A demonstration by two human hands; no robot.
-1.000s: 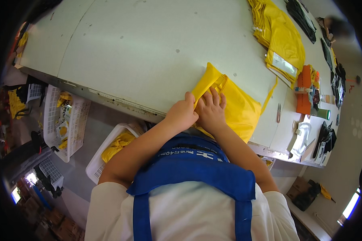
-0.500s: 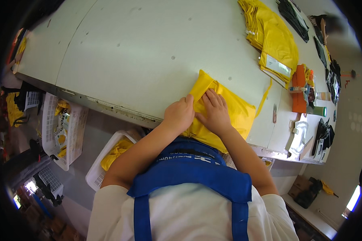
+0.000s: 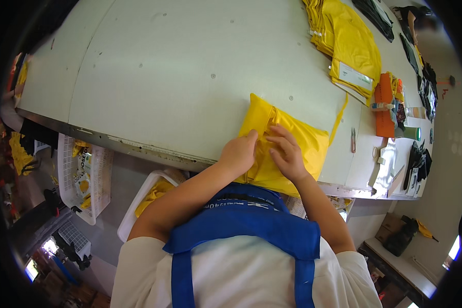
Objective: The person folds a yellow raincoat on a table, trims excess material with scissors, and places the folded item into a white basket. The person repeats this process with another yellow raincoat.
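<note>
In the head view, a folded yellow garment (image 3: 287, 149) lies at the near edge of the white table (image 3: 179, 77), creased and glossy, with a thin strap trailing to its right. The left hand (image 3: 239, 153) presses flat on its left part; the right hand (image 3: 287, 154) rests beside it, fingers spread, gripping nothing.

The left hand (image 3: 239, 153) and right hand (image 3: 288, 154) hide the yellow bag's (image 3: 303, 141) middle.
</note>
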